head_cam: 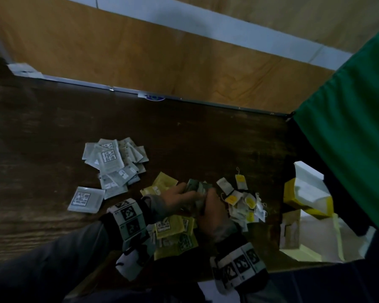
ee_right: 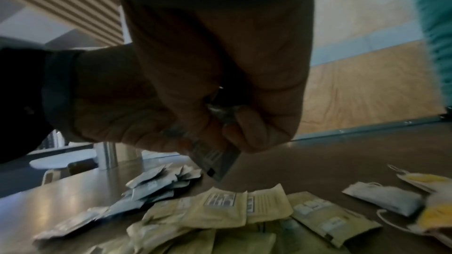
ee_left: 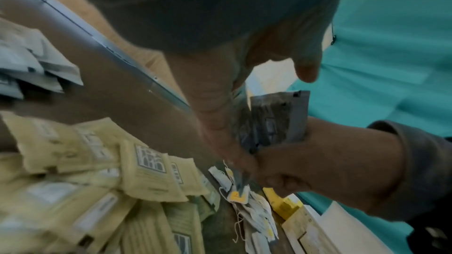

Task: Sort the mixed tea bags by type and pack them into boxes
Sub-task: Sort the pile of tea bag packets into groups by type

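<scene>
Both hands meet over the middle of the dark wooden table. My left hand and right hand together grip a small stack of grey-green sachets, held upright between the fingers; the same stack shows in the left wrist view and its corner pokes out below my right fist. Yellow sachets lie under the hands. A pile of pale grey sachets sits to the left. Loose white tea bags with yellow tags lie on the right.
An open yellow box and a pale open box stand at the table's right edge. A green cloth hangs at the right. One grey sachet lies apart, front left. A metal strip edges the far side.
</scene>
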